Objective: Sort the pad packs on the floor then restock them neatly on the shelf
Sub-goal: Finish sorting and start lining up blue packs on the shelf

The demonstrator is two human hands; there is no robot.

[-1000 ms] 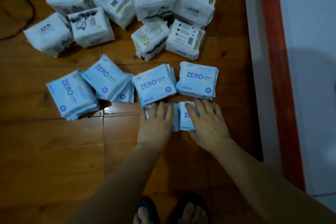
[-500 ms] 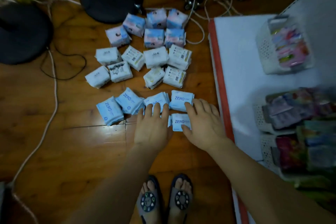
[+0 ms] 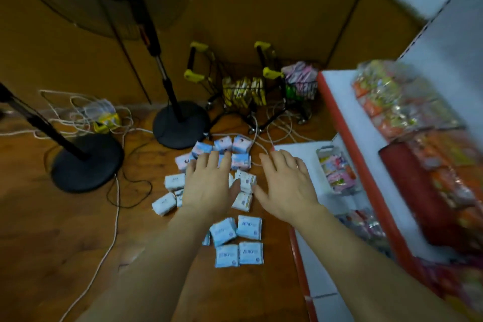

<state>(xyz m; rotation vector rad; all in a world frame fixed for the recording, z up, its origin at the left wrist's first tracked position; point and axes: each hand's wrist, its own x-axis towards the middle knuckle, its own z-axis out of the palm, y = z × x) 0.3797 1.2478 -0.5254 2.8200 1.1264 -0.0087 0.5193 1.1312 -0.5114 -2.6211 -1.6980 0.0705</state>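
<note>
On the wooden floor (image 3: 65,243) the pad packs lie grouped by kind, so the sorting looks largely done. Nearest sit the blue packs (image 3: 239,240), four plainly visible in two tidy rows with another edge peeping out at their left. Beyond them lie the white packs (image 3: 173,181), looser and partly hidden under the hands. Farthest, close to a fan base (image 3: 180,124), are the pink-and-blue packs (image 3: 222,145), set close together.

The left hand (image 3: 209,188) hangs over the white group with straight, spread fingers, its grip open and holding nothing. The right hand (image 3: 286,187) is likewise flat and spread, its grip open, over the gap between the packs and the shelf (image 3: 300,154) at the right. Whether either palm touches a pack cannot be told.

The restocking seems not yet begun: no blue or white pack shows on the shelf, whose white lower board has a bare stretch just beside a small basket (image 3: 337,172) of pink goods. I judge that tidying the white group and all the carrying remain.
</note>
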